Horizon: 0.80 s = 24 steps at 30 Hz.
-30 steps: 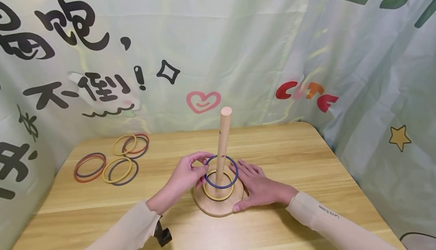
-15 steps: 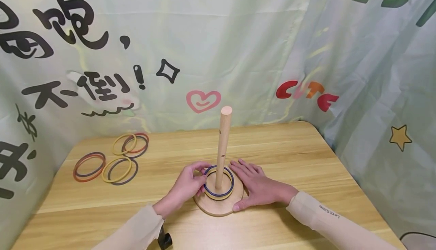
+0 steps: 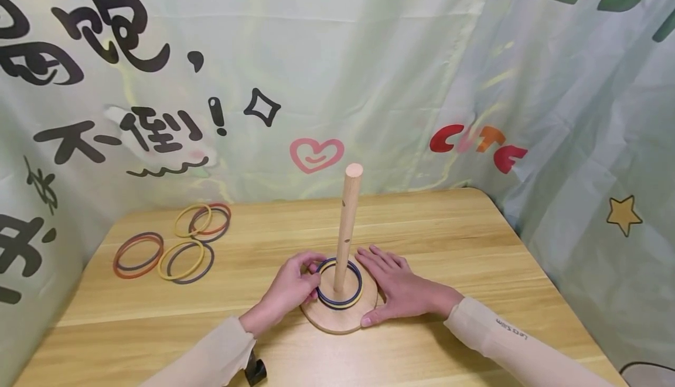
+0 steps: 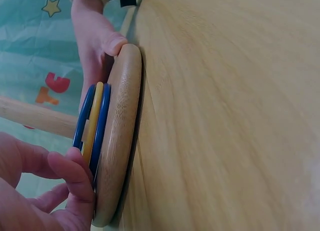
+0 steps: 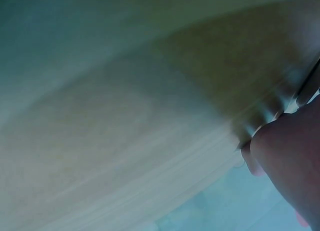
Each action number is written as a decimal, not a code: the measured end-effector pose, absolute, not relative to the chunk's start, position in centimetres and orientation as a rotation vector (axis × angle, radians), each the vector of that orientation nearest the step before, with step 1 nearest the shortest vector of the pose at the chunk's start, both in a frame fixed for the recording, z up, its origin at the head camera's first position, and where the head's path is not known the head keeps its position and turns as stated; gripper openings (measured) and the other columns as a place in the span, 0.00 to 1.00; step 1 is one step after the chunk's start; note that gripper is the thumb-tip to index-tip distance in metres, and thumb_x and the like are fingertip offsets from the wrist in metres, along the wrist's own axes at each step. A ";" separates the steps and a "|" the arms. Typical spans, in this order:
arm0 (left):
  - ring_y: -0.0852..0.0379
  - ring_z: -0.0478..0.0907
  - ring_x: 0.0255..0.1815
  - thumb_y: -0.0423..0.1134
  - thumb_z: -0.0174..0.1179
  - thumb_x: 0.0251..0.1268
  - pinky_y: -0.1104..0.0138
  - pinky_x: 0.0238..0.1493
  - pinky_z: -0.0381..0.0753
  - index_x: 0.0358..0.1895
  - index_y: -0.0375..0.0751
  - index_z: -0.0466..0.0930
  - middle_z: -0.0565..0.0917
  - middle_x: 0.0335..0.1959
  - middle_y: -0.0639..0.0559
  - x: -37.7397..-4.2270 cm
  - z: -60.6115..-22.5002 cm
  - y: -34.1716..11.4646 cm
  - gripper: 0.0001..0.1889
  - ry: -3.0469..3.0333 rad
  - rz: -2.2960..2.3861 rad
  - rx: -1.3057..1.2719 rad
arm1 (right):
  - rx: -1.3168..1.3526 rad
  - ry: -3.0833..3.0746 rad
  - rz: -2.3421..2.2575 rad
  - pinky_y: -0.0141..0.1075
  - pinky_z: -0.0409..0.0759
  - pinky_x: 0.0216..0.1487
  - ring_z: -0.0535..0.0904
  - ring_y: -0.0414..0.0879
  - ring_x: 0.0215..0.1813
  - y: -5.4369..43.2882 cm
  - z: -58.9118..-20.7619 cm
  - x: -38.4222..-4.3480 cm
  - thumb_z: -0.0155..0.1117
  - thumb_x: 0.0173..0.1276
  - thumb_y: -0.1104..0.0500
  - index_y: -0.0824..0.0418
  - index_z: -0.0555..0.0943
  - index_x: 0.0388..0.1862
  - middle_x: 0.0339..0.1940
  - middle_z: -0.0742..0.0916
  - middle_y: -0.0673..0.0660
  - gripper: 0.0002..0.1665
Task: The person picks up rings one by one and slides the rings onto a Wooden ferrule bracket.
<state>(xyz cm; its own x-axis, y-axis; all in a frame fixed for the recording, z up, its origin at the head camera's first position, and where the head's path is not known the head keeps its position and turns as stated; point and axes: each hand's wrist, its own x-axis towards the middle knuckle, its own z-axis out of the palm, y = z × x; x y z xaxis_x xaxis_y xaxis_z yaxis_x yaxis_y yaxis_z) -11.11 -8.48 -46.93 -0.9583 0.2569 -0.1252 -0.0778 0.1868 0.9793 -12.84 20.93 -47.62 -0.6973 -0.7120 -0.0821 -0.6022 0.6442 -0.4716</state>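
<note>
A wooden peg (image 3: 348, 217) stands upright on a round wooden base (image 3: 338, 322). Around its foot, the left wrist view shows an upper blue ring (image 4: 82, 117), a yellow ring (image 4: 94, 120) and a lower blue ring (image 4: 103, 123) stacked low over the base. The upper ring tilts slightly away from the yellow one. My left hand (image 3: 289, 287) pinches that upper ring at its left side, fingertips close to the base. My right hand (image 3: 396, 287) lies spread on the base's right edge, fingers straight, thumb at the front rim.
Several loose rings lie at the table's back left: a red ring (image 3: 117, 265) overlapping a blue one, a yellow ring (image 3: 162, 264) on another blue one, and a further yellow ring (image 3: 178, 223) beside red and blue. A printed curtain (image 3: 390, 82) hangs behind the table (image 3: 448, 228).
My left hand has lowered the upper blue ring down the peg onto the yellow ring; over the last half second it has barely moved. The right hand has stayed on the base.
</note>
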 end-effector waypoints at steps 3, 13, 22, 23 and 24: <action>0.56 0.78 0.23 0.22 0.56 0.71 0.71 0.18 0.73 0.67 0.31 0.81 0.76 0.44 0.43 -11.0 -47.0 -8.6 0.22 2.213 1.834 0.180 | -1.070 2.613 -0.600 0.71 0.48 0.80 0.43 0.65 0.90 20.9 -47.7 -12.8 0.74 0.62 0.21 0.62 0.49 0.92 0.91 0.55 0.61 0.77; 0.54 0.78 0.27 0.26 0.58 0.75 0.71 0.19 0.71 0.68 0.32 0.80 0.79 0.47 0.44 -10.2 -46.3 -9.9 0.21 2.250 1.813 0.149 | -1.056 2.613 -0.598 0.69 0.47 0.80 0.42 0.65 0.90 20.8 -47.8 -12.8 0.73 0.62 0.20 0.62 0.48 0.92 0.91 0.55 0.60 0.78; 0.57 0.74 0.29 0.26 0.61 0.71 0.70 0.22 0.73 0.64 0.36 0.84 0.82 0.48 0.48 -9.5 -46.4 -13.3 0.20 2.432 1.753 0.112 | -1.039 2.605 -0.615 0.70 0.46 0.80 0.41 0.64 0.90 20.9 -47.6 -12.8 0.73 0.61 0.20 0.62 0.48 0.92 0.92 0.53 0.60 0.78; 0.56 0.75 0.29 0.26 0.61 0.71 0.70 0.22 0.73 0.64 0.37 0.84 0.82 0.48 0.47 -9.5 -46.4 -13.8 0.20 2.450 1.743 0.107 | -1.041 2.605 -0.615 0.70 0.46 0.80 0.41 0.64 0.90 20.9 -47.6 -12.8 0.73 0.61 0.20 0.62 0.48 0.92 0.92 0.53 0.60 0.78; 0.56 0.75 0.30 0.26 0.61 0.71 0.70 0.23 0.74 0.65 0.37 0.84 0.82 0.49 0.47 -9.4 -46.4 -14.3 0.20 2.466 1.735 0.100 | -1.044 2.604 -0.617 0.70 0.46 0.80 0.41 0.64 0.90 20.9 -47.6 -12.8 0.73 0.62 0.20 0.62 0.48 0.92 0.92 0.53 0.61 0.78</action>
